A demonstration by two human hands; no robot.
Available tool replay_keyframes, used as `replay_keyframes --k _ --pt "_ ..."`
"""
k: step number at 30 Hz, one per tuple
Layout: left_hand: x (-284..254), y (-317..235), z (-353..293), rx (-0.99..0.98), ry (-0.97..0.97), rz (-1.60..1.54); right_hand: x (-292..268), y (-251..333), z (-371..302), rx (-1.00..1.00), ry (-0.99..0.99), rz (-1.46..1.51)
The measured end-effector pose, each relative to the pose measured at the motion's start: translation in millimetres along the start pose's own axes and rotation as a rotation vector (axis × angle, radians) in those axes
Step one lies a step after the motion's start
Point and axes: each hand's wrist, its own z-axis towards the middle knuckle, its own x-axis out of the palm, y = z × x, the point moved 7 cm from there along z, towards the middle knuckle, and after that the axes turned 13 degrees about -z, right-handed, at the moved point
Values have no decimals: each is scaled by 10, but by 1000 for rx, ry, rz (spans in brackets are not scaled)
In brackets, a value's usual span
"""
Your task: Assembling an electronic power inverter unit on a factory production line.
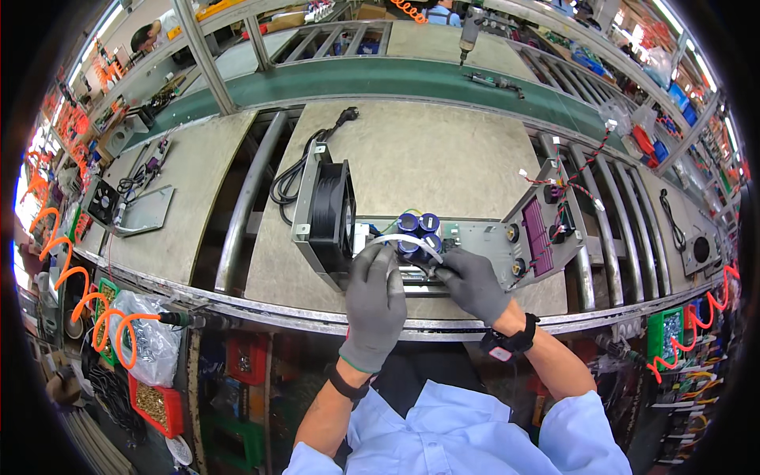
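Note:
In grey gloves, both hands work at the near side of an open metal chassis (483, 231). A white cable (408, 238) arches between them, past several dark blue capacitors (428, 223). My left hand (375, 305) is closed with its fingertips on the cable's left end. My right hand (476, 286) pinches the right end; its fingertips are partly hidden. A black fan (331, 207) is mounted at the chassis's left end. The right end panel carries a purple part (537, 236) and thin red-and-black wires (584, 190) with white connectors.
The chassis sits on a pale board (427, 142) over metal rollers (252, 202). A black power cord (290, 178) lies behind the fan. Similar units stand left (149, 207) and right (700, 252). Beyond runs a green conveyor (340, 79); a screwdriver (470, 36) hangs above it.

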Motion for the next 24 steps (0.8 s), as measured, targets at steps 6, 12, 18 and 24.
replay_keyframes --k 6,12,18,24 --pt "-49 -13 24 1 -52 6 -18 15 -2 -2 28 -31" --pt "190 113 128 36 93 199 -23 57 -19 4 -57 28" --pt "326 357 157 -156 183 334 14 322 -188 -202 -239 -367" --pt "506 508 203 -243 389 507 105 409 -263 -230 -88 -621"
